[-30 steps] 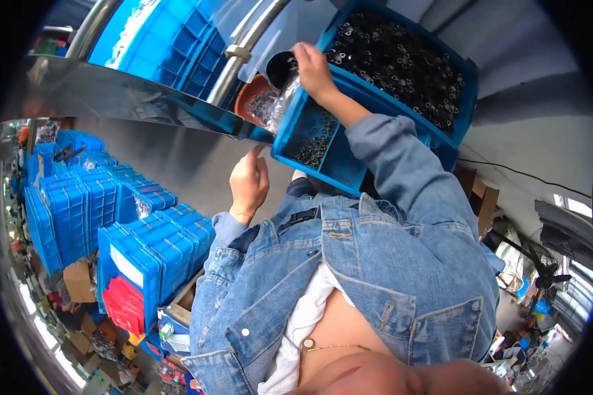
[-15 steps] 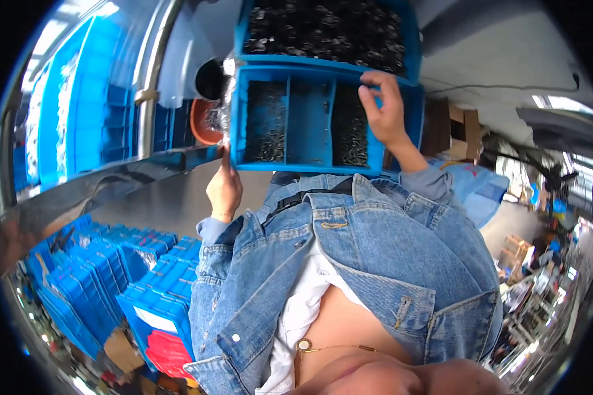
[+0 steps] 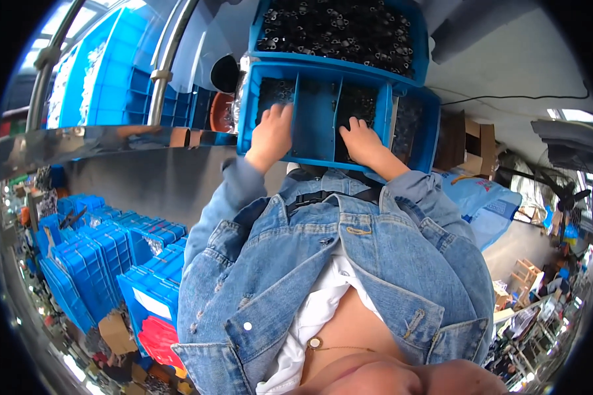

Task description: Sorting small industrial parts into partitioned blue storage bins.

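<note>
A blue divided bin (image 3: 315,125) is in front of me, its compartments separated by thin blue walls. My left hand (image 3: 272,137) reaches into the left compartment, where small dark parts (image 3: 275,89) lie. Its fingers are bent downward and close together, with the tips partly hidden. Over the right compartment, my right hand (image 3: 364,141) dips its curled fingers among small dark metal pieces (image 3: 357,105). Whatever lies between the fingertips of either hand is too small or hidden to make out. The middle compartment shows mostly bare blue bottom.
Beyond it, a larger blue bin (image 3: 336,29) holds many small dark loop-shaped pieces. An orange bowl (image 3: 222,113) and a black cup (image 3: 225,74) stand left of the divided bin. Blue crates (image 3: 99,253) are stacked lower left; a cardboard box (image 3: 474,141) is at right.
My left hand has moved from outside the bin's left edge into the left compartment. My right hand has come down from the right rim into the right compartment. The view has shifted slightly.
</note>
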`<state>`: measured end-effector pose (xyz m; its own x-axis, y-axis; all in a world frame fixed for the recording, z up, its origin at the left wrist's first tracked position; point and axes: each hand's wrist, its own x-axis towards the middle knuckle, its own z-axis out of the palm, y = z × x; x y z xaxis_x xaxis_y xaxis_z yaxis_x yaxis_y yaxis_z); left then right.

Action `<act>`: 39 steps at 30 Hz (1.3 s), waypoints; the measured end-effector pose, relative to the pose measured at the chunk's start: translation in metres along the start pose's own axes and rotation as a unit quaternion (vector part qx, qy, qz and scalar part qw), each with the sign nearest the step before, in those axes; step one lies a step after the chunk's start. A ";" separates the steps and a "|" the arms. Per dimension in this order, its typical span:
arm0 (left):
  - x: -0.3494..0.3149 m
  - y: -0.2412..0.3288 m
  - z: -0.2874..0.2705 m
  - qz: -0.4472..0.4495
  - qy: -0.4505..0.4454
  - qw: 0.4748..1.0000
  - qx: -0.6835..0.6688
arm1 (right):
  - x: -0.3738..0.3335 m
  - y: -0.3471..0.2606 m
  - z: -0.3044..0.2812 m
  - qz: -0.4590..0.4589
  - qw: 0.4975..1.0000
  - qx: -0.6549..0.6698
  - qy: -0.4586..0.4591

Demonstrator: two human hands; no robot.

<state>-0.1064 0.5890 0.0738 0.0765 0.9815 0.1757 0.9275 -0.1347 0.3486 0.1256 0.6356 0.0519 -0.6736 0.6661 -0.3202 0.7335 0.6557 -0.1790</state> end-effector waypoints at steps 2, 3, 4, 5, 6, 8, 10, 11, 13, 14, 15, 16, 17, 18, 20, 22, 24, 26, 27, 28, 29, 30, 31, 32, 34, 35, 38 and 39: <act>0.006 -0.010 0.017 -0.027 -0.050 0.998 0.026 | 0.000 -0.002 0.001 -0.008 1.000 0.013 0.001; 0.009 -0.013 0.023 -0.042 -0.085 0.994 0.052 | 0.000 -0.001 0.001 -0.008 1.000 0.028 0.002; 0.010 -0.016 0.027 -0.057 -0.121 0.988 0.077 | -0.001 0.000 0.001 -0.007 0.999 0.042 0.003; 0.011 -0.019 0.031 -0.071 -0.156 0.980 0.102 | -0.003 0.004 0.001 -0.008 0.999 0.041 0.003; 0.010 -0.023 0.034 -0.071 -0.156 0.980 0.102 | -0.004 0.009 0.001 -0.027 0.996 0.075 0.026; 0.007 -0.037 0.036 -0.019 -0.172 0.981 0.088 | -0.008 0.016 0.000 -0.061 0.985 0.146 0.074; 0.006 -0.045 0.035 0.009 -0.182 0.980 0.082 | -0.015 0.015 -0.008 -0.055 0.975 0.191 0.102; 0.006 -0.047 0.032 -0.007 -0.163 0.984 0.073 | -0.019 0.013 -0.015 -0.051 0.963 0.232 0.130; 0.002 -0.044 0.027 -0.037 -0.126 0.990 0.055 | -0.027 0.015 -0.018 -0.043 0.947 0.277 0.157; 0.001 -0.043 0.024 -0.036 -0.129 0.989 0.056 | -0.031 0.018 -0.016 -0.031 0.946 0.284 0.151; 0.002 -0.038 0.013 -0.053 -0.137 0.989 0.028 | -0.035 0.021 -0.015 -0.019 0.946 0.291 0.146; 0.004 -0.032 0.001 -0.071 -0.146 0.987 0.000 | -0.038 0.023 -0.015 -0.007 0.945 0.297 0.140; 0.005 -0.029 -0.006 -0.088 -0.153 0.984 -0.028 | -0.040 0.021 -0.019 -0.006 0.944 0.299 0.140; 0.004 -0.028 -0.010 -0.088 -0.155 0.984 -0.027 | -0.042 0.019 -0.024 0.038 0.914 0.388 0.113; 0.004 -0.027 -0.016 -0.127 -0.124 0.976 -0.129 | -0.044 0.016 -0.034 0.125 0.824 0.550 0.057; 0.003 -0.031 -0.017 -0.145 -0.108 0.967 -0.178 | -0.044 0.018 -0.037 0.119 0.782 0.609 0.055; -0.002 -0.042 -0.008 -0.219 -0.065 0.908 -0.350 | -0.043 0.020 -0.038 0.106 0.690 0.714 0.047; -0.010 -0.043 -0.005 -0.260 -0.036 0.865 -0.428 | -0.046 0.024 -0.039 0.109 0.645 0.756 0.030; -0.012 -0.039 -0.005 -0.269 -0.042 0.867 -0.417 | -0.045 0.027 -0.041 0.107 0.600 0.793 0.011; -0.014 -0.036 -0.013 -0.276 -0.034 0.874 -0.398 | -0.039 0.026 -0.046 0.090 0.555 0.827 -0.010; -0.014 -0.032 -0.019 -0.286 -0.024 0.880 -0.378 | -0.043 0.025 -0.052 0.102 0.529 0.842 -0.003; -0.008 -0.028 -0.021 -0.304 -0.053 0.892 -0.330 | -0.043 0.023 -0.054 0.108 0.505 0.857 -0.011; -0.018 -0.050 0.010 -0.177 -0.009 0.959 -0.220 | -0.043 0.025 -0.051 0.073 0.479 0.874 -0.027; 0.000 -0.029 -0.006 -0.178 -0.107 0.966 -0.151 | -0.042 0.026 -0.048 0.047 0.447 0.892 -0.038; 0.006 -0.032 0.024 -0.189 -0.198 0.961 0.045 | -0.037 0.024 -0.050 0.080 0.478 0.874 -0.033; 0.009 -0.025 0.022 -0.157 -0.216 0.962 0.056 | -0.036 0.031 -0.048 0.085 0.546 0.833 -0.035; 0.007 -0.027 0.021 -0.135 -0.216 0.964 0.077 | -0.001 0.044 -0.057 0.040 0.780 0.616 0.104; 0.003 -0.029 0.022 -0.128 -0.208 0.966 0.080 | 0.012 0.047 -0.065 0.005 0.879 0.405 0.252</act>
<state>-0.1251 0.5992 0.0438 -0.0529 0.9539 -0.2953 0.9775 0.1099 0.1799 0.1463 0.6977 0.1003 -0.4727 0.8766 0.0905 0.4263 0.3174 -0.8471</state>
